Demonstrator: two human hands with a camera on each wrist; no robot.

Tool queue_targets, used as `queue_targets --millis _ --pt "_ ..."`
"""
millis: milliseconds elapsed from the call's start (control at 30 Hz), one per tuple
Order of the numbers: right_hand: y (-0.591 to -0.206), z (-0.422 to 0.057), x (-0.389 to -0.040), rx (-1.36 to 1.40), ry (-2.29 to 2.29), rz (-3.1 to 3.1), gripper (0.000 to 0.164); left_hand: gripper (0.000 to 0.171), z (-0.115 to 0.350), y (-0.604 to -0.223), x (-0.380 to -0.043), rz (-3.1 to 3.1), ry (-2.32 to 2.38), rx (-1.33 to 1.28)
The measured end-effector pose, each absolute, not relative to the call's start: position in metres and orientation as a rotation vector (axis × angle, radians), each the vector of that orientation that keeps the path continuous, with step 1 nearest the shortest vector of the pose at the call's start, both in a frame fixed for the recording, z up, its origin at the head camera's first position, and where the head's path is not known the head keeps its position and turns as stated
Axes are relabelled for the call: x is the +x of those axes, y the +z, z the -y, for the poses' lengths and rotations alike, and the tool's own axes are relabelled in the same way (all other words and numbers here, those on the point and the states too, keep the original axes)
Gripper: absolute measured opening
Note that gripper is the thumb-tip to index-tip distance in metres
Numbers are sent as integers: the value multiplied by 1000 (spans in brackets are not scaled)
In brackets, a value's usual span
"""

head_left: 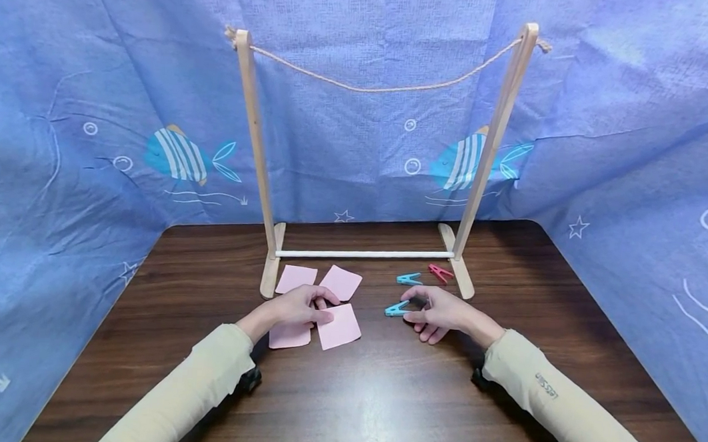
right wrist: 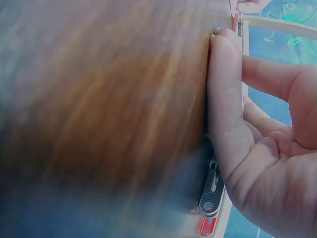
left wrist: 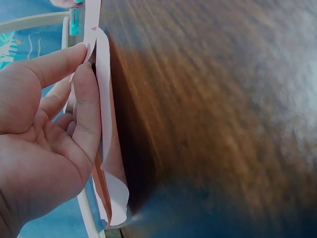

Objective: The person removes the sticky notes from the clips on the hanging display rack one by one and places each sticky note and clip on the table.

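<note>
My left hand (head_left: 301,306) pinches the near edge of a pink square sheet (head_left: 341,328) between thumb and index finger. In the left wrist view the sheet's edge (left wrist: 111,193) curls up close over the table. Other pink squares (head_left: 295,279) lie around and partly under this hand. To the right, the thumb and index finger of my right hand (head_left: 436,313) are on the spread handle ends of a light blue clothespin (head_left: 395,308), low over the tabletop. Its remaining fingers curl beneath. Just beyond lie a second blue clothespin (head_left: 408,278) and a red clothespin (head_left: 441,273).
Behind the squares and clothespins stands a wooden frame (head_left: 256,136) with a white bottom rod (head_left: 364,254). A slack rope (head_left: 391,90) hangs between its post tops. The dark wooden table (head_left: 374,409) is bordered by blue fish-print cloth (head_left: 358,148) at the back and sides.
</note>
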State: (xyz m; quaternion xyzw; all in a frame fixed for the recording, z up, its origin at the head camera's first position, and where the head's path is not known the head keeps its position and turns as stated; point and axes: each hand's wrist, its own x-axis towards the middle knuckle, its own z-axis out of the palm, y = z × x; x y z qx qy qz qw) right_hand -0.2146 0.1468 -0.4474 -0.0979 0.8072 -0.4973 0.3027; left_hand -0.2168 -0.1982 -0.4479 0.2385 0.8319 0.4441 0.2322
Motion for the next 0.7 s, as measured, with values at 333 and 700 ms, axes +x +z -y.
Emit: queue_targets --millis 333,700 --pt "-447 -145 -216 -257 -1276 -2193 36 28 195 -446 -216 -2353 1165 697" --pt "-445 -144 -213 -254 -1241 -2229 36 27 193 -447 -215 -2403 1137 689"
